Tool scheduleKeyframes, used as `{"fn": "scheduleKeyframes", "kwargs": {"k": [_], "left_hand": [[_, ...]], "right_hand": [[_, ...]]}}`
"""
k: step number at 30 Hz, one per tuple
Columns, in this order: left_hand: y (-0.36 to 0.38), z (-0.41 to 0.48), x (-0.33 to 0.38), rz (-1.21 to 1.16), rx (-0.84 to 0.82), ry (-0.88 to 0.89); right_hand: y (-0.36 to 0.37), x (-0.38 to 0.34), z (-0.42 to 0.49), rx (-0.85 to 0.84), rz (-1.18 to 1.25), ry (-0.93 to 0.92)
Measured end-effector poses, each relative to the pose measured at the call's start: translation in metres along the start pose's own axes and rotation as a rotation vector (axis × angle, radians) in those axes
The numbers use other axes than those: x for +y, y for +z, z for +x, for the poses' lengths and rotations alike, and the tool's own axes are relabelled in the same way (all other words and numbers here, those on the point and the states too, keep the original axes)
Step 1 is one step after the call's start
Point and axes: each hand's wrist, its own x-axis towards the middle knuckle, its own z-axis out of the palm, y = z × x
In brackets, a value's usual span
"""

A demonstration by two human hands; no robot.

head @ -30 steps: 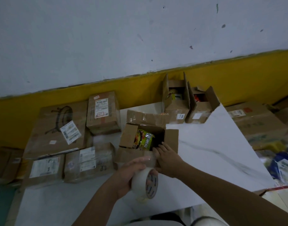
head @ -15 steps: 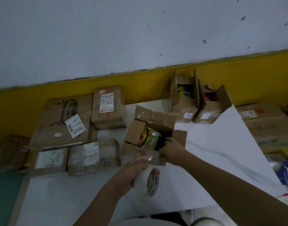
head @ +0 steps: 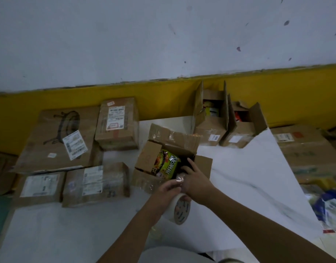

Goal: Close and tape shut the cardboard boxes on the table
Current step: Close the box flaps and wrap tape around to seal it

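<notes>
- Brown corrugated cardboard formed the open box [head: 148,158] at frame centre. Its flaps stood up, and a glossy green-and-yellow noodle packet [head: 168,165] lay inside, so closing was not yet done.
- Over the last second the right hand [head: 196,184] had left the box's near rim and drawn back to meet the left hand [head: 166,190] just below the box. The box itself had not shifted.
- The left fingers [head: 171,186] were curled round the tape roll [head: 179,208], a pale ring with a printed card core. It was held on edge above the smooth white tabletop [head: 49,234], lower centre.
- A crinkled, shiny scrap of clear tape showed between the hands. Whether the right fingers [head: 190,166] pinched it or only lay over it could not be told, since the thumb was hidden.
- This looked like freeing the tape's end, and the flaps would need folding flat before any strip went on.
- Sealed boxes [head: 95,184] with paper labels and film-shiny seams sat at left. Two more open boxes [head: 210,128] stood at upper right against the yellow wall band.
</notes>
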Motion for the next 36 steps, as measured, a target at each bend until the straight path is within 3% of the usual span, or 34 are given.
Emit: {"fn": "scheduleKeyframes", "kwargs": {"k": [4,8,11,15,16,19,22,27,33,36], "left_hand": [[0.0,0.008,-0.013,0.005,-0.001,-0.017],[0.0,0.009,-0.015,0.009,0.005,-0.011],[0.0,0.008,-0.013,-0.015,0.022,-0.007],[-0.003,0.007,-0.01,0.005,0.028,-0.015],[-0.002,0.006,-0.009,0.012,0.027,-0.017],[0.002,0.006,-0.006,0.006,0.037,-0.001],[0.005,0.007,-0.009,-0.011,0.062,0.018],[0.011,0.004,-0.006,-0.038,0.084,0.019],[0.01,0.0,-0.017,-0.078,0.287,-0.021],[0.011,-0.001,-0.023,-0.08,0.357,-0.121]], "right_hand": [[-0.002,0.022,-0.019,0.072,0.199,0.029],[-0.027,0.038,-0.019,-0.04,0.608,0.063],[-0.036,0.041,-0.011,-0.138,0.752,0.077],[-0.05,0.047,-0.005,-0.299,1.136,0.278],[-0.054,0.046,-0.005,-0.304,1.131,0.307],[-0.054,0.039,0.0,-0.169,0.778,0.292],[-0.051,0.03,0.009,-0.066,0.672,0.348],[-0.045,0.03,0.014,-0.031,0.484,0.352],[-0.029,0.029,0.013,0.027,0.427,0.32],[-0.027,0.027,0.013,0.023,0.434,0.314]]}}
